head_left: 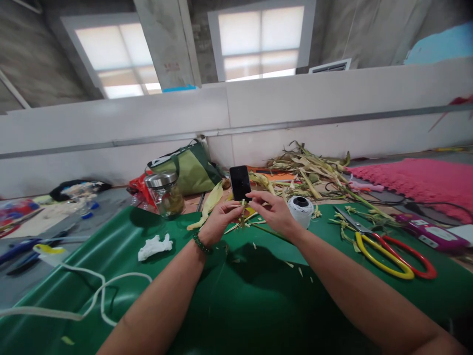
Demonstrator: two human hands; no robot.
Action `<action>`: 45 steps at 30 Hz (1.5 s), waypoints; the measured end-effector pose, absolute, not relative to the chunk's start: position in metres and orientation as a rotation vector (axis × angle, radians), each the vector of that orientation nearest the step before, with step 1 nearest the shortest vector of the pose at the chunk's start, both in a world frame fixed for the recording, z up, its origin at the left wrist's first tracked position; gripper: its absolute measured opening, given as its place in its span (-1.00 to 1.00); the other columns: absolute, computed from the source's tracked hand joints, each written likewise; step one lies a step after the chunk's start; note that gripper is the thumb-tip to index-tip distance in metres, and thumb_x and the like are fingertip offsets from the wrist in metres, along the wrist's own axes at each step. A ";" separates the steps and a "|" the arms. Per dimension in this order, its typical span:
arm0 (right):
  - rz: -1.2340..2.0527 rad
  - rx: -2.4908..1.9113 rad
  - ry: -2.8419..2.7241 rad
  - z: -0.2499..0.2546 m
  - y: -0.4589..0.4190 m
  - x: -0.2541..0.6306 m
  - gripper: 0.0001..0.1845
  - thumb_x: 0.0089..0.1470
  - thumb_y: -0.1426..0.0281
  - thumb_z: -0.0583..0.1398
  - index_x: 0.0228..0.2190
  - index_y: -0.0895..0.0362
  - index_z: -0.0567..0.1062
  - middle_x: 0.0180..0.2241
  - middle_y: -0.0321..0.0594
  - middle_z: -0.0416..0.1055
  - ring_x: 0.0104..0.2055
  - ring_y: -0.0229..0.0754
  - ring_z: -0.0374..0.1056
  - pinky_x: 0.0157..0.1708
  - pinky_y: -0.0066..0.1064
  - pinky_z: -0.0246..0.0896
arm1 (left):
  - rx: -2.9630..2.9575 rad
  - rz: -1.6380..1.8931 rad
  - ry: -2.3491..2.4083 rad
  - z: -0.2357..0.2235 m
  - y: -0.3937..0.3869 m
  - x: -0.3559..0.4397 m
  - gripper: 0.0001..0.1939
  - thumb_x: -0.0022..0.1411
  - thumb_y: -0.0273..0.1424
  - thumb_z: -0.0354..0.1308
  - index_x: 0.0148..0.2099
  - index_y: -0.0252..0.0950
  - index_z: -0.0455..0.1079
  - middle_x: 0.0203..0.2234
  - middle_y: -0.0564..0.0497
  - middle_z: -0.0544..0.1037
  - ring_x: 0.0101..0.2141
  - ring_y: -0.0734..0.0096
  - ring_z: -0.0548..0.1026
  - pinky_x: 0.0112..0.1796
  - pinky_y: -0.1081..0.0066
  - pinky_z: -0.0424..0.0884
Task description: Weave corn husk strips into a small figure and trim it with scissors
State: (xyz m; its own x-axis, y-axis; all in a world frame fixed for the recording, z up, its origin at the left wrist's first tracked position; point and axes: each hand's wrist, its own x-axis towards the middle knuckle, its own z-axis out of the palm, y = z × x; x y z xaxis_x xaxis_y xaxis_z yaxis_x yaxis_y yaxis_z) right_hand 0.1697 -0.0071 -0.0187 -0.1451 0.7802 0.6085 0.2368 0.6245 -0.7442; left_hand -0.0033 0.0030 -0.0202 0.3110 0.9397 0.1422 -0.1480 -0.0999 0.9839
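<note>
Centre of the green mat (229,301): our left hand (220,222), green bead bracelet (201,243) at the wrist, pinches a small plant piece (243,217) between thumb and fingertips. Our right hand (273,212) meets it from the right, fingers bent, tips at the top of the piece; we cannot tell whether they pinch it. The piece sits between both hands, just in front of an upright phone (240,182) with a dark screen.

Near the hands we log pale scraps on the mat, a husk (212,203) to the left, and a white spool (301,212) just right of our right hand. Left: crumpled white tissue (155,247), a white cord (99,293), and farther off a glass jar (167,197) with a metal lid, before a green bag (192,170).

Right: scissors (380,241), one handle loop yellow, one red, blades apart and pointing far left. Beyond, a heap of dry husks (314,172); to its right, pink fringed cloth (424,182), with a magenta device (430,232) nearer us.
</note>
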 end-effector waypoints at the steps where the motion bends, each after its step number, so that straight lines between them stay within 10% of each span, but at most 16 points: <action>1: 0.543 -0.828 -1.730 -0.019 -0.007 0.170 -0.78 0.03 0.29 0.17 -0.27 0.06 0.53 -0.39 -0.21 0.44 -0.34 -0.20 0.35 -0.44 -0.41 0.27 | 1.367 1.103 0.817 -0.020 0.002 -0.003 -0.63 -0.19 -0.20 0.42 -0.34 -0.35 0.55 -0.52 0.03 0.52 -0.48 0.49 0.41 -0.42 0.49 0.33; 45: 1.008 -0.752 -1.312 -0.026 0.005 0.164 -0.64 -0.30 0.30 0.35 -0.40 0.15 0.40 -0.61 -0.41 0.40 -0.56 -0.33 0.31 -0.50 -0.43 0.25 | 1.447 1.027 0.858 -0.024 -0.012 0.014 -0.67 -0.24 -0.32 0.42 -0.35 -0.35 0.57 -0.46 0.00 0.58 -0.45 0.45 0.43 -0.36 0.46 0.33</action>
